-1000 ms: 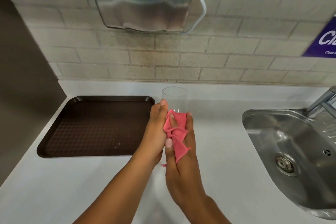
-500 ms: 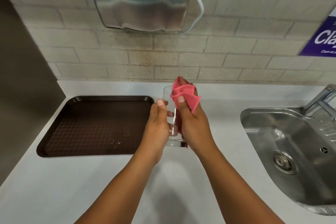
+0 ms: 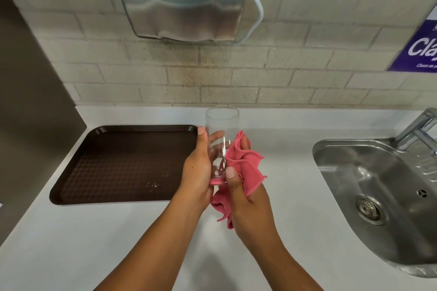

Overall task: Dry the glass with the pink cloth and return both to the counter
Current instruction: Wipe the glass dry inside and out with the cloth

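The glass (image 3: 221, 142) stands upright in the air above the middle of the white tabletop (image 3: 94, 243), between the brown tray (image 3: 123, 163) at the left edge and the steel sink (image 3: 369, 196) at the right edge. The left hand (image 3: 197, 172) grips its lower half, thumb up the near side and fingers wrapped round behind. The right hand (image 3: 246, 201) is closed on the pink cloth (image 3: 243, 165), pressing a bunched fold against the right wall and the base of the glass, with a loose tail hanging below the palm. The step in hand looks like wiping the outer wall and the foot. To do it well, the left hand should hold firm but low — clear glass is slick when damp — while the right draws the cloth round the wall in one turn rather than dabbing. The rim and the inside appear untouched by cloth here, so a fold probably needs pushing down into the mouth next. Keeping the work over the tabletop, away from the sink's edge, lessens the harm of a slip.
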